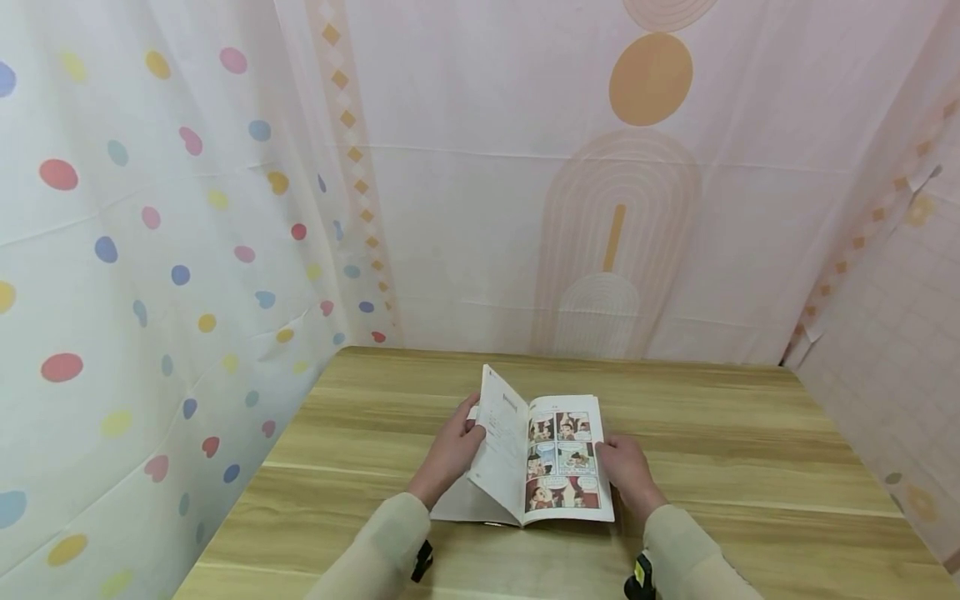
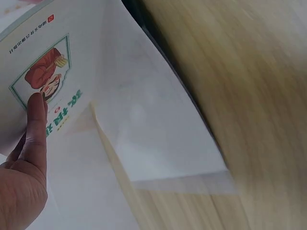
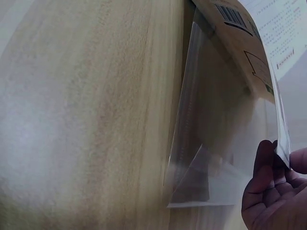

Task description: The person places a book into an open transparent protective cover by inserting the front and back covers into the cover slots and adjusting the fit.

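An open comic book (image 1: 564,458) lies on the wooden table, coloured picture panels on its right-hand page. My left hand (image 1: 453,446) pinches the left edge of a raised white leaf (image 1: 504,450), thumb in front and fingers behind. In the left wrist view those fingers (image 2: 36,129) lie against a page with a green-framed drawing (image 2: 50,72). My right hand (image 1: 628,471) grips the book's right edge, thumb on top. From the right wrist, its curled fingers (image 3: 261,184) show beneath the pages. A clear plastic cover (image 3: 192,163) hangs off the book's back, which bears a barcode (image 3: 232,17).
The wood-grain table (image 1: 712,433) extends on both sides of the book. A patterned curtain (image 1: 465,233) hangs behind it, and a dotted curtain (image 1: 150,350) hangs at the left. Dark wrist straps (image 1: 640,579) show below the sleeves.
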A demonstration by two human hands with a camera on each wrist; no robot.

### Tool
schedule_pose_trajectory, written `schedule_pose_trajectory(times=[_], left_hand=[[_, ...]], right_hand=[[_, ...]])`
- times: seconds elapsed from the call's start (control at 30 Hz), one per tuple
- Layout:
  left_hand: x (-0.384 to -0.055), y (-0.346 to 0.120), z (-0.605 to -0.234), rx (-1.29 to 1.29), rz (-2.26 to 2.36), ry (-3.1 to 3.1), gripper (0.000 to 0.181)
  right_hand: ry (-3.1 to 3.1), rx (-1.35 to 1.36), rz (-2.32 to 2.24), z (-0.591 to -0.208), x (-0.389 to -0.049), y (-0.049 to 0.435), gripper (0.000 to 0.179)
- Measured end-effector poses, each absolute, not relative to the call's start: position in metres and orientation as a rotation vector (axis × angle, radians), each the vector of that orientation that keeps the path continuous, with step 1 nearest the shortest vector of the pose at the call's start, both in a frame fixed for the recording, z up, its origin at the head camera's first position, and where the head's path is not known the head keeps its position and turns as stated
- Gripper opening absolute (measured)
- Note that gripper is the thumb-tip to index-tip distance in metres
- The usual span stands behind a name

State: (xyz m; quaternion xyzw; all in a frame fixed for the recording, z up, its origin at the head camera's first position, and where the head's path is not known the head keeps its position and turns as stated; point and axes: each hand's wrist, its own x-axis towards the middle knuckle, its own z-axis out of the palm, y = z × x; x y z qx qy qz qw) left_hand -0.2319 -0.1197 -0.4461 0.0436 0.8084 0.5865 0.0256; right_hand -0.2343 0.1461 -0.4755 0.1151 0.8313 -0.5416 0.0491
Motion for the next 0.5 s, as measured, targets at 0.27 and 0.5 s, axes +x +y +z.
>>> schedule_pose_trajectory(times=[0.27,0.5], left_hand=[[-0.23,-0.132,-0.454,0.038,1.795,2.497,0.061],[-0.232,-0.138,-0.461,0.011,1.763,2.535,0.059]], right_hand=[[2.523,0.359,-1.645,-0.478,-0.234,0.147,0.031],[2.506,0.365,-1.627,-0.476,-0.233,0.146,0.035]])
